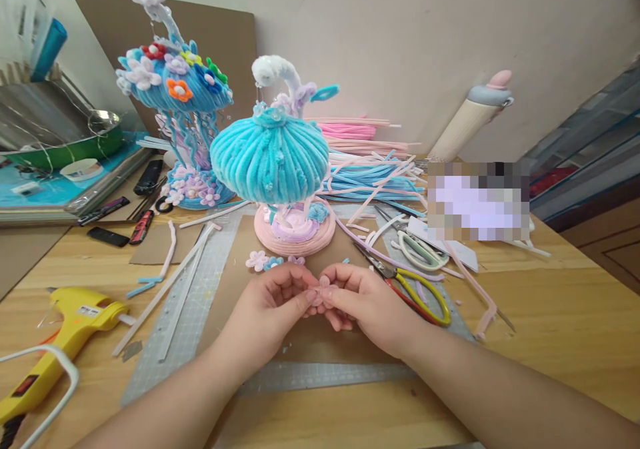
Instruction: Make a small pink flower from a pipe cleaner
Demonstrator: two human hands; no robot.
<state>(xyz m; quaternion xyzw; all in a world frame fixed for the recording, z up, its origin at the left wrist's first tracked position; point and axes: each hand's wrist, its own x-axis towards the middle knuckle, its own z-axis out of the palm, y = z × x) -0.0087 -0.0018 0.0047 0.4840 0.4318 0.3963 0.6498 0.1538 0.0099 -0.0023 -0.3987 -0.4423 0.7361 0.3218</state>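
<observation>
Between the fingertips of both hands is a small pale pink pipe-cleaner flower, partly hidden by the fingers. My left hand pinches its left side, and my right hand pinches the right side. Just beyond them lie a pink flower and a blue flower on a brown cardboard sheet. Behind these stands a turquoise pipe-cleaner lamp with a ribbed shade on a round pink base.
A yellow glue gun lies at left. Yellow-handled pliers and green-handled scissors rest at right. Blue pipe cleaners are bundled behind. A flower-covered lamp stands back left. Under the cardboard is a grey cutting mat.
</observation>
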